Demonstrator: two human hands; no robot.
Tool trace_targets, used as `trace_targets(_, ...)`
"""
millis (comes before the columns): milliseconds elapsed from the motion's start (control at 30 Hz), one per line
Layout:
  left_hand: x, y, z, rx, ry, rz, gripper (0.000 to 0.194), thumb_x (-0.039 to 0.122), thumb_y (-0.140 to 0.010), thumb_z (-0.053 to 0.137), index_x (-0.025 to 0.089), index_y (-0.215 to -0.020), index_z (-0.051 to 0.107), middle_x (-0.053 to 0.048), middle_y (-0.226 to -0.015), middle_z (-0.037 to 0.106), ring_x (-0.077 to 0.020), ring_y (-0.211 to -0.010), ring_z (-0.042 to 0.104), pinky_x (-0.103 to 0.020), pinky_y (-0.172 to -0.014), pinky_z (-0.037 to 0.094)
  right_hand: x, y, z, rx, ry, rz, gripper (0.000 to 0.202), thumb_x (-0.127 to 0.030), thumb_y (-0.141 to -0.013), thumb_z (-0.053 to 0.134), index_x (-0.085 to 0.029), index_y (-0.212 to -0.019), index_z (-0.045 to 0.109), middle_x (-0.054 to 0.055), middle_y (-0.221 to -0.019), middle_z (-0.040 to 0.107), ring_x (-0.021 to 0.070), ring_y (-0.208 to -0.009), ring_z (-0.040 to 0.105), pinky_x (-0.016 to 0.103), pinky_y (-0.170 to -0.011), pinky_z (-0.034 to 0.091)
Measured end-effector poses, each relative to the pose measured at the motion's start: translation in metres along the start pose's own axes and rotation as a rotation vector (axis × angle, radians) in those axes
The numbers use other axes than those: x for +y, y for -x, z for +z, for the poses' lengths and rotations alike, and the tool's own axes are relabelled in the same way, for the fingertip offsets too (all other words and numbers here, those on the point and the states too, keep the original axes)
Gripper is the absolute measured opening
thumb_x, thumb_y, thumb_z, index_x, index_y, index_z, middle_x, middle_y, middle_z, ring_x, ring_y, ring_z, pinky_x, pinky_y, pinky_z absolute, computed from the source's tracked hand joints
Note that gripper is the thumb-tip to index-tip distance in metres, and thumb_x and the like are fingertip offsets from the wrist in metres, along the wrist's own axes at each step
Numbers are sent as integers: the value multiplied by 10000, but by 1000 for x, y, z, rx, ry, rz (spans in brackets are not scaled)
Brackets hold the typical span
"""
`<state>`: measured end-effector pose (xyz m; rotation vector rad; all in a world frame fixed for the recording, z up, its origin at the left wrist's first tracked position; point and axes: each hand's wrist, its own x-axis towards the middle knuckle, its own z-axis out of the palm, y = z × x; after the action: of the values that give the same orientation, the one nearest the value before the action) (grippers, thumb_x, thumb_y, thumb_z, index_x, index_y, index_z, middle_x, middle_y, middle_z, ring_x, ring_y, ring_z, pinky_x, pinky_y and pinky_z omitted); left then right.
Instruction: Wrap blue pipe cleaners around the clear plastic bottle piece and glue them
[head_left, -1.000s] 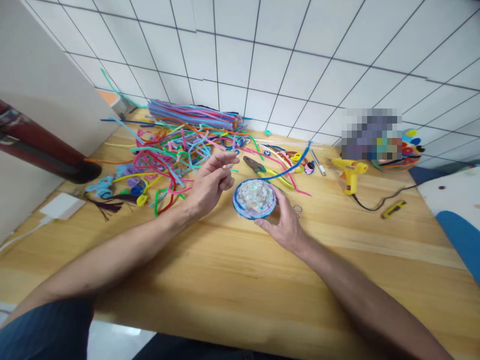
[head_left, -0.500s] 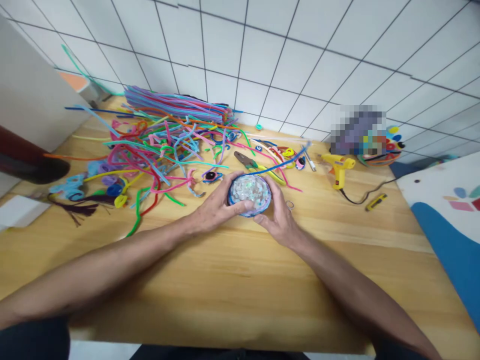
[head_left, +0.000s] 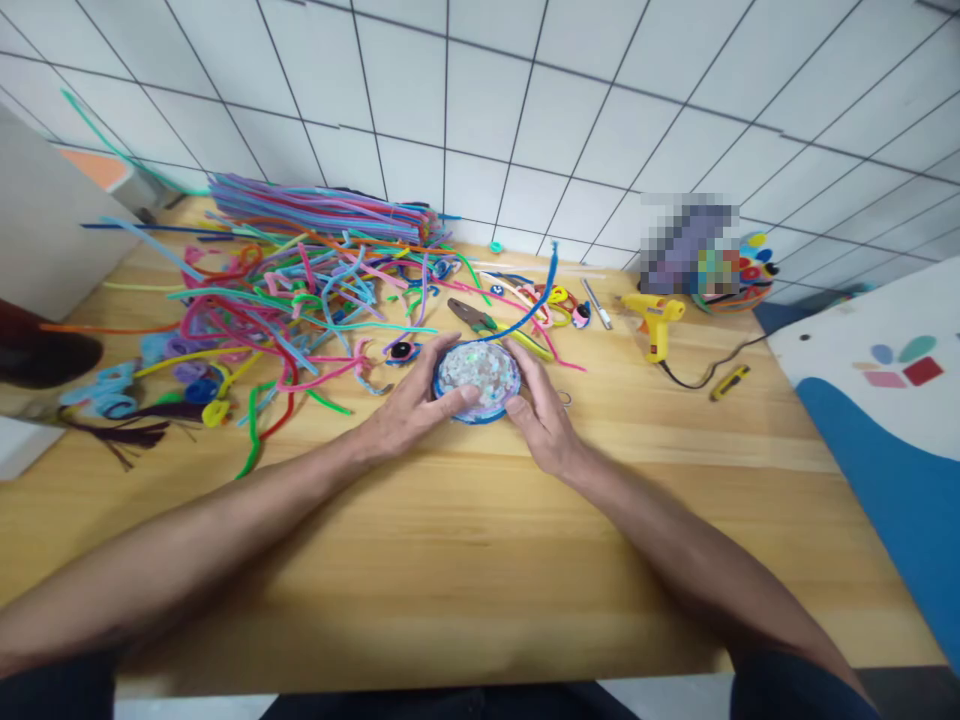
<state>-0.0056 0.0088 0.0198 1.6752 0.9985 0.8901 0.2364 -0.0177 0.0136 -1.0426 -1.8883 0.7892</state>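
A round, glittery whitish piece (head_left: 484, 370) with a blue edge sits between my two hands above the wooden table. My left hand (head_left: 405, 408) grips its left side, the thumb lying over the near part of the sparkly face. On the opposite side my right hand (head_left: 546, 418) wraps its fingers round the edge, thumb at the near right. A blue pipe cleaner (head_left: 545, 292) runs along the far rim, and its loose end curves up to the right. Just behind lie pliers (head_left: 472, 316) with green and yellow handles. The underside of the round piece is hidden.
Tangled pipe cleaners (head_left: 300, 290) cover the table's left part, with a thick bundle (head_left: 322, 210) along the tiled wall. A yellow glue gun (head_left: 658, 318) with a black cord and a yellow cutter (head_left: 730, 383) lie at right. A dark red cylinder (head_left: 45, 340) juts in from the left.
The loose end of the blue pipe cleaner has swung from pointing right to standing more upright. Both hands still hold the round piece. The whole view has shifted, so things appear farther left.
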Motion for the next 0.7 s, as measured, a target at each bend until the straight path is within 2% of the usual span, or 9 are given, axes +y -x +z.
trace_targets(133, -1, 1, 1, -30, 10, 44, 754, 648, -988, 688, 216, -1564, 465, -148, -1548, 596, -367, -1447, 581, -552, -1266, 479, -3, 1, 4, -9, 24, 44, 706, -675, -1108, 445, -286, -1695, 397, 141, -1727, 514, 347, -1621, 480, 625, -1352, 408)
trace_targets(200, -1, 4, 4, 69, -31, 73, 789, 654, -968, 723, 227, -1577, 458, -162, -1608, 537, -369, -1489, 548, -571, -1293, 441, -3, 3, 7, 22, 30, 59, 718, -685, -1098, 467, -263, -1676, 414, 164, -1694, 545, 349, -1592, 513, 625, -1332, 433)
trace_targets(267, -2, 6, 7, 162, -84, 105, 895, 659, -859, 857, 235, -1552, 480, -172, -1596, 529, -376, -1462, 568, -578, -1266, 466, -2, 4, 8, 61, 20, 69, 728, -696, -1080, 510, -244, -1647, 437, 184, -1662, 567, 353, -1549, 556, 621, -1301, 469)
trace_targets(367, -5, 5, 11, 172, -47, 100, 890, 606, -793, 943, 244, -1491, 527, -157, -1507, 594, -359, -1412, 619, -554, -1235, 507, 1, 4, 7, 100, -48, 60, 753, -731, -1043, 564, -229, -1596, 470, 196, -1624, 589, 354, -1479, 610, 601, -1242, 529)
trace_targets(500, -6, 1, 6, 26, 127, 138, 792, 562, -884, 876, 256, -1517, 512, -147, -1559, 584, -345, -1475, 596, -527, -1284, 478, 3, 3, 4, 128, -133, 91, 678, -738, -1051, 540, -246, -1517, 536, 167, -1524, 659, 336, -1389, 666, 566, -1172, 583)
trace_targets(567, -4, 1, 0, -35, 109, 88, 764, 574, -957, 779, 250, -1581, 482, -153, -1634, 547, -366, -1527, 548, -560, -1323, 426, 4, 2, 4, 120, -139, 122, 645, -728, -1056, 537, -259, -1499, 555, 154, -1508, 672, 330, -1378, 672, 550, -1154, 596)
trace_targets(700, 2, 5, -4, 46, 40, 7, 745, 634, -1011, 639, 234, -1618, 475, -149, -1705, 499, -403, -1595, 466, -611, -1364, 343, 4, 2, 5, 115, -103, 140, 646, -722, -1040, 577, -262, -1493, 563, 152, -1491, 676, 323, -1365, 673, 535, -1145, 604)
